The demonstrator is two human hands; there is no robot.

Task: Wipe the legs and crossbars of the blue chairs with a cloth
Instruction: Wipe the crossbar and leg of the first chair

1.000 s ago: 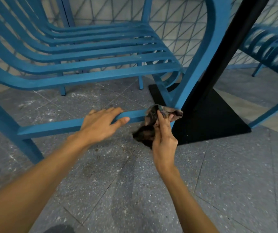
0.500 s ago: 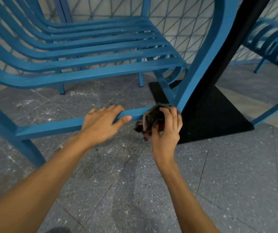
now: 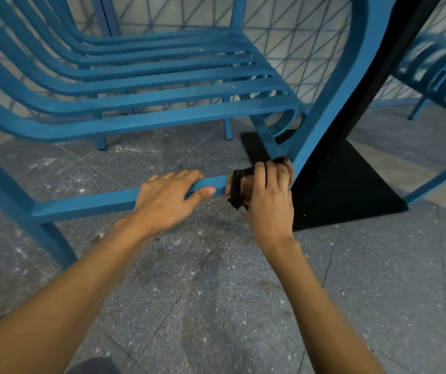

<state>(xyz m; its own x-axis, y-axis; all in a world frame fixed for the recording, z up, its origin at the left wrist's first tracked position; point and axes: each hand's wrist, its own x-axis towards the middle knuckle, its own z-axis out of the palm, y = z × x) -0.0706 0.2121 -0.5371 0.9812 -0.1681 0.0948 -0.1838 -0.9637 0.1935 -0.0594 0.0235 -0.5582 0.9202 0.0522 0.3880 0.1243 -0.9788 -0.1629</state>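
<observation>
A blue slatted chair [image 3: 140,76] fills the upper left. Its low front crossbar [image 3: 86,203] runs from the left leg [image 3: 8,201] to the right leg [image 3: 321,109]. My left hand [image 3: 167,201] grips the crossbar near its middle, fingers over the top and thumb along the front. My right hand [image 3: 269,193] holds a dark brown cloth [image 3: 239,188] wrapped around the crossbar's right end, close against the right leg. Most of the cloth is hidden under my fingers.
A black table post [image 3: 375,85] rises from a black square base plate [image 3: 351,190] just behind the right leg. A second blue chair [image 3: 443,68] stands at the far right. The floor is grey speckled tile [image 3: 216,292]; a patterned wall lies behind.
My right hand has lifted the cloth from below the crossbar and closed it around the bar's right end by the leg. My left hand has kept its grip.
</observation>
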